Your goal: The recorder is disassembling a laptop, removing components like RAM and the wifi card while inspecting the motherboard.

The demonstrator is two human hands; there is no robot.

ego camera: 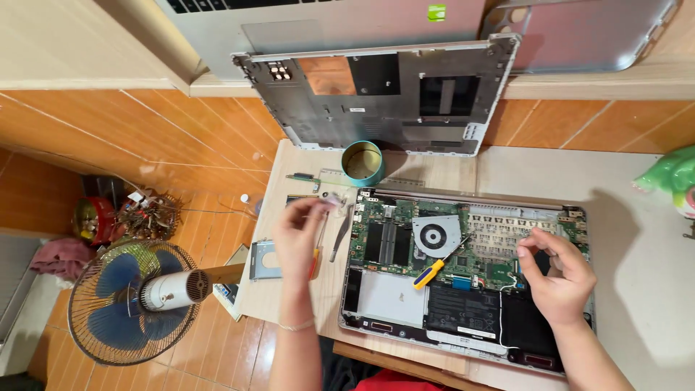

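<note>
Two bare hands work: left hand (298, 233) pinches a small pale part above the tabletop (651, 239); right hand (556, 274), fingers curled, pinches something tiny on the opened laptop's (405, 304) green circuit board.

Bare forearms, thin bracelet (297, 326) on left wrist, no sleeves

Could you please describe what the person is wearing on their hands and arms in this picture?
Both arms are bare to the edge of the frame, with no sleeves and no gloves. The left hand has a thin, pale band around its wrist. The right hand shows no ring, watch or band that I can make out.
</note>
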